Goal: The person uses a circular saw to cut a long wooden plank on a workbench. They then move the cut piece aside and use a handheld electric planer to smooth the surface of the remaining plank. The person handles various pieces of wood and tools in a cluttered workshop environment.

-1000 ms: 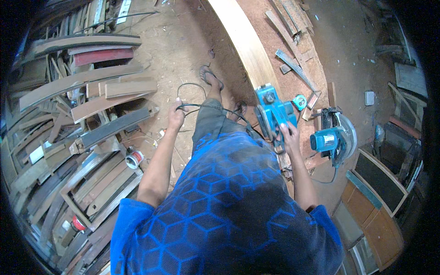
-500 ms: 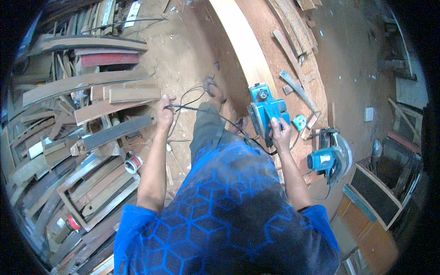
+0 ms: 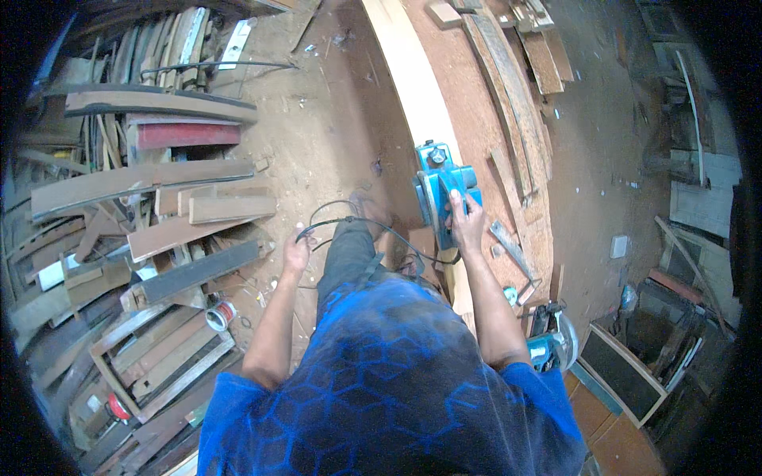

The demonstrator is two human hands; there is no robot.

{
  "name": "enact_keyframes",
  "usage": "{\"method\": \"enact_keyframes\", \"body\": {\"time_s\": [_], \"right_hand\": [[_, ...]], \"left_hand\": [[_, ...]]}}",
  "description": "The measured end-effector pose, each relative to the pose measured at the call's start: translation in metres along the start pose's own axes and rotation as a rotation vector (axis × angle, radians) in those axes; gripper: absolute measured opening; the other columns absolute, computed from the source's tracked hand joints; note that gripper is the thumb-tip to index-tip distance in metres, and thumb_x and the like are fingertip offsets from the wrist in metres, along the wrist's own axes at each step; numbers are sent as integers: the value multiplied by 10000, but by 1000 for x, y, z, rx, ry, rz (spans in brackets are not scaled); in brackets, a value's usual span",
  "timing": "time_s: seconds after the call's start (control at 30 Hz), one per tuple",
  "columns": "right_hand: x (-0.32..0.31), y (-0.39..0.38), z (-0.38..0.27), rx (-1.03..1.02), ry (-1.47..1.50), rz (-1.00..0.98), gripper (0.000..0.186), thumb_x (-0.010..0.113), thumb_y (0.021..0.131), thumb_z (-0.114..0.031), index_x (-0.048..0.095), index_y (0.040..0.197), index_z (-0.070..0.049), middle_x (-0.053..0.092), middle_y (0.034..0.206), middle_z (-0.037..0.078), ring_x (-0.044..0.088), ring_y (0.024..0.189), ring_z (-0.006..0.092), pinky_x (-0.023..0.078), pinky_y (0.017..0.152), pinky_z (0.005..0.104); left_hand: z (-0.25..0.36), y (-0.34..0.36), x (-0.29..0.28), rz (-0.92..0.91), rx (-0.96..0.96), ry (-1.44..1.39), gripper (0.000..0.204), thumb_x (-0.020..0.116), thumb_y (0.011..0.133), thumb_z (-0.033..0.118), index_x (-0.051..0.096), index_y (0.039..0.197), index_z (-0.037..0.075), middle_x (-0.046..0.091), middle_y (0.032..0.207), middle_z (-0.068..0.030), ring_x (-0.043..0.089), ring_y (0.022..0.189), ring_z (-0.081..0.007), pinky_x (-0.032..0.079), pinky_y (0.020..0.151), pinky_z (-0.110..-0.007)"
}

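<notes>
A blue electric hand planer (image 3: 446, 186) rests on a long pale board (image 3: 413, 71) that runs along the dusty workbench (image 3: 464, 103). My right hand (image 3: 467, 224) is closed around the planer's rear handle. Off to the left, my left hand (image 3: 296, 252) holds the black power cord (image 3: 341, 222), which loops across in front of my legs to the back of the planer. The planer partly hides the board beneath it, and the cord's run behind my leg is hidden.
Stacked wood offcuts (image 3: 151, 190) fill the left side. On the bench lie long curved boards (image 3: 500, 95) and a metal square (image 3: 514, 252). A blue circular saw (image 3: 552, 345) sits by my right elbow. A framed panel (image 3: 623, 373) leans at the lower right.
I have stepped forward along the bench, so the circular saw and metal square now appear nearer to me. The planer has moved forward along the board with my right hand; the left still carries the cord.
</notes>
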State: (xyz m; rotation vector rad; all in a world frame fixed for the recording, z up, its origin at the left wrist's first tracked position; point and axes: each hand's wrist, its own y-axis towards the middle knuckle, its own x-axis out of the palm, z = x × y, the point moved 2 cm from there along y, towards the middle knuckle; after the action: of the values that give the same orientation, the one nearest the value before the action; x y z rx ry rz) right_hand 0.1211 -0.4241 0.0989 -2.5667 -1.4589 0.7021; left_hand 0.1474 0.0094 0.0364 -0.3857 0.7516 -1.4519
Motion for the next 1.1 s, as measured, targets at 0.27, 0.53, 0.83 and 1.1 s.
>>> {"method": "enact_keyframes", "body": {"time_s": [0.27,0.53,0.83,1.1], "right_hand": [[87,165,-67,-60,27,5,514,622,1001,-486,654,764,-31,584,614,26,549,455,109,409,427,276],[164,317,-123,-117,-59,35,584,633,973,-549,654,733,-17,603,614,40,555,452,120,416,426,284],[257,467,-200,-106,-1,31,590,653,955,-565,677,762,-8,618,627,49,557,452,121,429,432,284],[356,641,-258,-200,-110,91,644,640,948,-597,696,798,27,643,641,91,593,478,154,462,444,307]], "left_hand": [[158,75,11,-93,167,165,297,509,1075,246,686,1077,8,668,857,-47,609,752,-113,488,679,-268],[230,152,16,-13,144,232,352,563,1053,348,698,994,28,651,782,-34,592,713,-117,486,685,-296],[284,250,44,-95,153,376,428,607,1010,431,635,893,21,578,698,-56,521,673,-160,458,645,-353],[424,355,56,-64,129,370,382,611,1018,377,662,1011,-1,610,771,-99,563,716,-184,479,687,-367]]}}
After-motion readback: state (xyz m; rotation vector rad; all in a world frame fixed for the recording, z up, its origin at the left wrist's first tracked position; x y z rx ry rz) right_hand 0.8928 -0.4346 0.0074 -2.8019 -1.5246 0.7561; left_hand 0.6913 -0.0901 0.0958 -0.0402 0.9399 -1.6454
